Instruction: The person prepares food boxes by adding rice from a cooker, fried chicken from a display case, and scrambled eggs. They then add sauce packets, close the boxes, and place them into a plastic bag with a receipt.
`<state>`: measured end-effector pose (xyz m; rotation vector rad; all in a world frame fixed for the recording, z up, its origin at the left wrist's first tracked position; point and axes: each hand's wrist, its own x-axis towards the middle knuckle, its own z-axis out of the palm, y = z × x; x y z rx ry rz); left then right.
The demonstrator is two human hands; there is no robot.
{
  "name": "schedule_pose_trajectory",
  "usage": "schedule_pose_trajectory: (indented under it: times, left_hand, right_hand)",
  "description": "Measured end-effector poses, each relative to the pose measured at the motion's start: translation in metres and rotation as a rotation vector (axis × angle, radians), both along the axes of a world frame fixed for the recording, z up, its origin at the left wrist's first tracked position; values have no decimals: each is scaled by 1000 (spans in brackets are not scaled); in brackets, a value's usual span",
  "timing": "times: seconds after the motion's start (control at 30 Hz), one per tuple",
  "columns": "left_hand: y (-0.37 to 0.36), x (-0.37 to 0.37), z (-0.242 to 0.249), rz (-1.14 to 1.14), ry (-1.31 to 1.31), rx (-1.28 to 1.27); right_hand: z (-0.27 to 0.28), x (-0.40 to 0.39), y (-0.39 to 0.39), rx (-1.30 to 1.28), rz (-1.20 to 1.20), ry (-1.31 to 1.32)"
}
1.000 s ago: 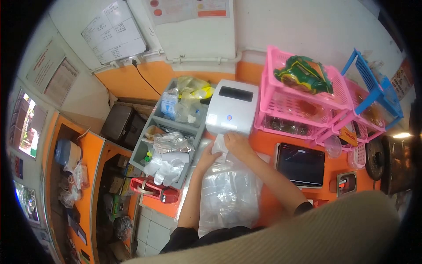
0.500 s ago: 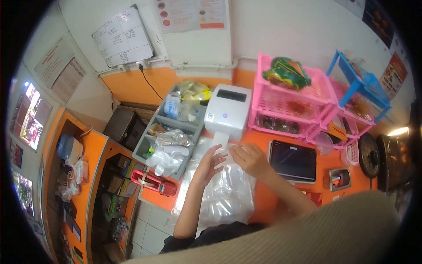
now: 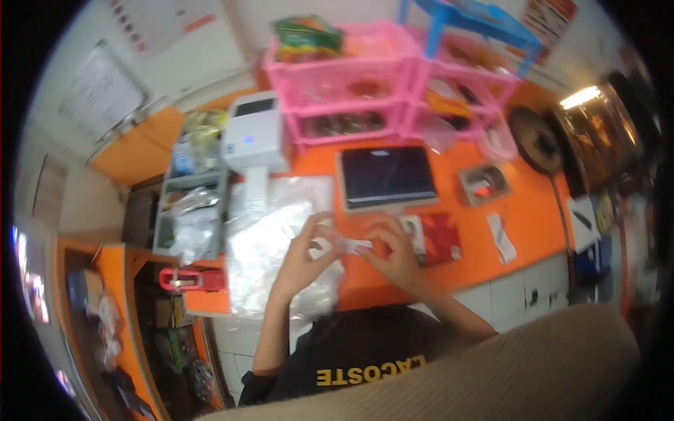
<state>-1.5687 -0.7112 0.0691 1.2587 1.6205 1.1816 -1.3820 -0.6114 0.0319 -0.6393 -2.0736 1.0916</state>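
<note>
Between my two hands, in front of the dark tablet (image 3: 387, 178), is a small white strip (image 3: 354, 245), slightly blurred. My left hand (image 3: 309, 256) pinches its left end, with the fingers curled. The right end is pinched by my right hand (image 3: 393, 252). Clear plastic bags (image 3: 263, 245) lie flat beside and partly under my left hand. A white label printer (image 3: 256, 133) stands beyond them with a printed paper strip (image 3: 257, 191) hanging from its front. A red packet (image 3: 441, 237) lies just right of my right hand.
Pink basket racks (image 3: 344, 84) stand at the back, with a blue rack (image 3: 484, 24) beside them. A grey divided bin (image 3: 165, 224) and a red tape dispenser (image 3: 191, 279) are at the left. Toward the right are a small metal container (image 3: 483, 184), a paper slip (image 3: 501, 238) and a round black pan (image 3: 535, 140).
The view has turned to the right. My hands have moved from the printer's front to near the tablet and come together on the white strip, their fingers now closed.
</note>
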Motion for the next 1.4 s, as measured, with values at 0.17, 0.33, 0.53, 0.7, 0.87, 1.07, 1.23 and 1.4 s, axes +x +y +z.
schedule_pose_trajectory:
  times: [0.17,0.33,0.53,0.7,0.87,1.07,1.23,1.4]
  left_hand:
    - [25,75,-31,-136,192,130]
    - [50,138,-69,-253,850,148]
    - [57,143,-105,-200,953,206]
    - [57,141,-102,-226,988,208]
    - [56,139,-100,-238,904,220]
    - [57,139,-100,-252,903,207]
    - [58,139,-102,-252,909,209]
    - [57,138,-104,-244,921,209]
  right_hand:
    - [-4,77,-5,-273,-307,76]
    - [-23,153,9,-91,-473,-120]
    - [-45,152,11,3,-467,-218]
    - [-50,132,10,76,-502,-194]
    - [-56,124,9,112,-527,-198]
    - [-56,117,4,242,-603,-279]
    - [-64,117,0,115,-684,-176]
    - [-55,117,-3,266,-733,-255]
